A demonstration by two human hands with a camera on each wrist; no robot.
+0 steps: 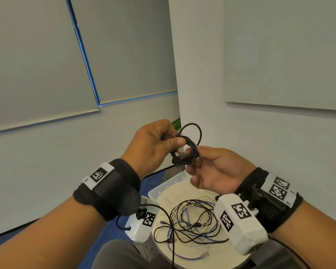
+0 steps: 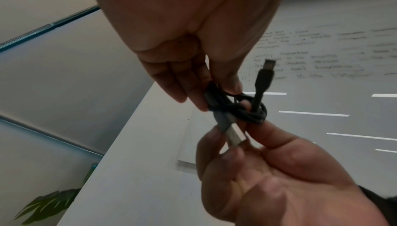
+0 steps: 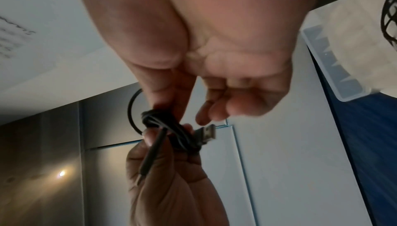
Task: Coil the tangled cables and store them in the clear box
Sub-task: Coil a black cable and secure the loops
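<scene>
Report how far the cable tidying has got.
Done: nothing visibly stored; the clear box shows no coil where visible. In hand: both hands, left hand and right hand, hold a nearly coiled black USB cable. Left: the tangled cables on the round table.

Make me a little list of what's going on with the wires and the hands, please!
held cable: black cable, wound into a small coil, one loop sticking up
left hand: pinches the coil
right hand: pinches the coil from the other side
plugs: metal USB plug and a small black plug poke out
tangled cables: black, blue and white, on the round table
clear box: behind the tangle
</scene>
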